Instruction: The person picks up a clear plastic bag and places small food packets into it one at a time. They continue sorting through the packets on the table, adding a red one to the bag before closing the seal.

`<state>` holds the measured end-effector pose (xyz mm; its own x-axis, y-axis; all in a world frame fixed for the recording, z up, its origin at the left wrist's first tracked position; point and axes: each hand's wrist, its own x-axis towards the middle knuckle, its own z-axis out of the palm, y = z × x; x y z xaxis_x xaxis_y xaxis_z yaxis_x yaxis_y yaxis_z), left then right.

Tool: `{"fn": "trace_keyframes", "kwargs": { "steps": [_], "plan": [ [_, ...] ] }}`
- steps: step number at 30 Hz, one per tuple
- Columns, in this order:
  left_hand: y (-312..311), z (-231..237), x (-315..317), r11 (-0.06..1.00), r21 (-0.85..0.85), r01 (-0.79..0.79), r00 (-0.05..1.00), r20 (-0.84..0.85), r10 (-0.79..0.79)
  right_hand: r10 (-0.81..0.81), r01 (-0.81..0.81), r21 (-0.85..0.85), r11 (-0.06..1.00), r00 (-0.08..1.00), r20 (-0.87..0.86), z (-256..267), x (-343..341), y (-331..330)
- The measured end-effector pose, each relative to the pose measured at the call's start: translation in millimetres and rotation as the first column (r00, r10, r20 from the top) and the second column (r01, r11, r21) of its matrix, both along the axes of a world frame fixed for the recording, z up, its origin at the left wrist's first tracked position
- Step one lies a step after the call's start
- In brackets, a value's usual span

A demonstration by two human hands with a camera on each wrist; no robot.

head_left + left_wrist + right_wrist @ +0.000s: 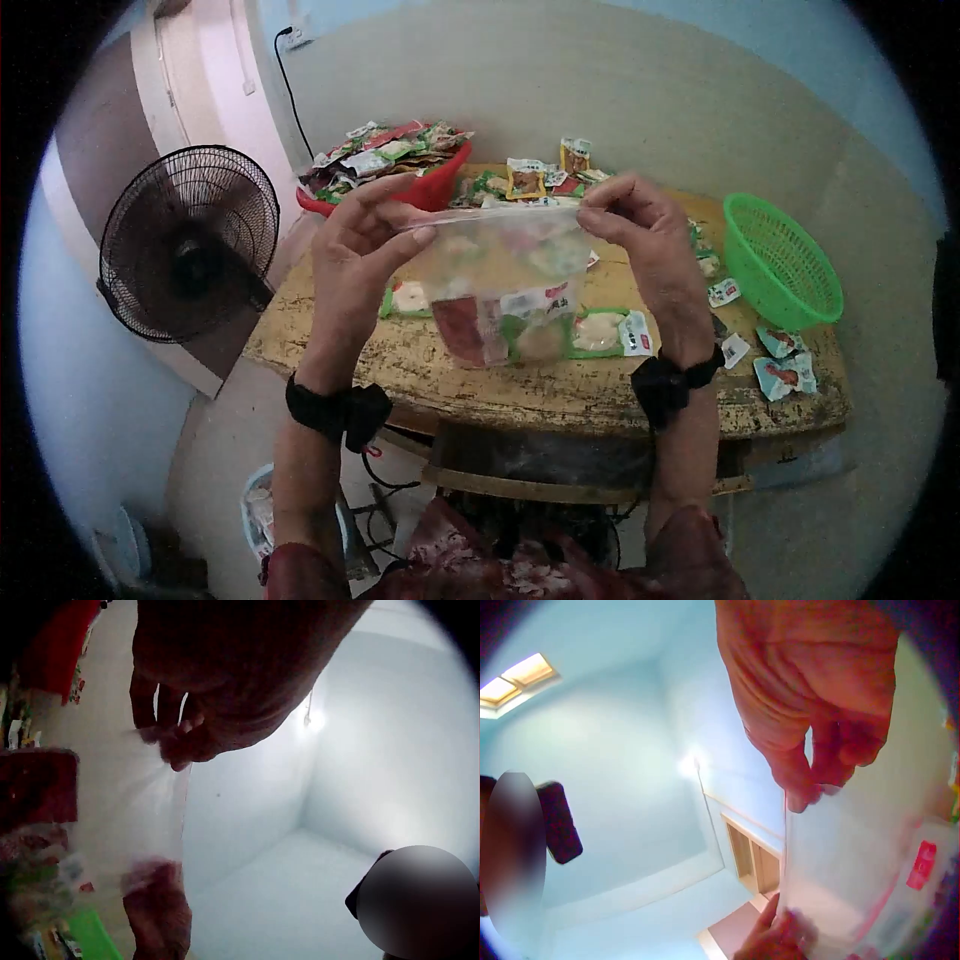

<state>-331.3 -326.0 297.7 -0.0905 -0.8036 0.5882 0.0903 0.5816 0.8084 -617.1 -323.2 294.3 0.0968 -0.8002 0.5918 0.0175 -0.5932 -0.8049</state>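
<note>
A clear plastic bag (pixel 505 255) hangs upright between the two hands, its top edge stretched level. Low inside it lie a dark red packet (pixel 465 330) and a green and white packet (pixel 538 325). My left hand (pixel 362 245) pinches the bag's top left corner between thumb and fingers; in the left wrist view the same hand (pixel 202 697) shows dark against the wall. My right hand (pixel 648 240) pinches the top right corner, and in the right wrist view its fingertips (pixel 810 796) close on the bag's edge.
Behind are a red basket (pixel 440 185) heaped with packets and a loose pile (pixel 525 178). A green basket (pixel 785 262) stands at the right, small packets (pixel 785 377) near it. More packets (pixel 600 333) lie on the worn yellow table (pixel 480 395). A black fan (pixel 190 245) stands left.
</note>
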Motion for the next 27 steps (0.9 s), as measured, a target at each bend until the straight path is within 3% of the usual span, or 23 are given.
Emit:
{"fn": "trace_keyframes", "kwargs": {
  "steps": [5, 8, 11, 14, 20, 23, 27],
  "plan": [
    [0, -5, 0, 1.000, 0.000, -0.001, 0.999, 0.046, 0.001, -0.043, 0.041, 0.023, 0.999, 0.995, 0.095, 3, -2, 2],
    [-1, -7, -2, 1.000, -0.020, -0.022, 0.996, 0.088, 0.023, -0.066, 0.065, 0.027, 0.998, 0.997, 0.050, 6, -1, 4],
    [-6, -11, -3, 0.999, -0.023, 0.027, 0.999, 0.046, -0.026, -0.048, 0.064, 0.104, 0.993, 0.988, -0.150, 9, -7, 6],
    [-7, -11, -6, 0.998, -0.028, 0.064, 0.998, 0.016, -0.064, -0.043, 0.061, 0.077, 0.995, 0.974, -0.224, -1, -15, -7],
    [-2, -4, -5, 0.998, -0.058, 0.039, 0.997, 0.073, -0.035, -0.054, 0.054, -0.006, 0.999, 0.999, -0.004, 3, 0, 1],
    [-1, -6, -15, 0.996, -0.006, 0.089, 0.994, 0.067, -0.089, -0.034, 0.034, 0.013, 0.999, 0.999, 0.029, -6, -1, -9],
    [-2, -15, -6, 0.977, 0.193, 0.092, 0.981, 0.149, -0.122, -0.101, 0.101, 0.008, 0.995, 0.995, 0.008, 1, 0, -2]
  ]
}}
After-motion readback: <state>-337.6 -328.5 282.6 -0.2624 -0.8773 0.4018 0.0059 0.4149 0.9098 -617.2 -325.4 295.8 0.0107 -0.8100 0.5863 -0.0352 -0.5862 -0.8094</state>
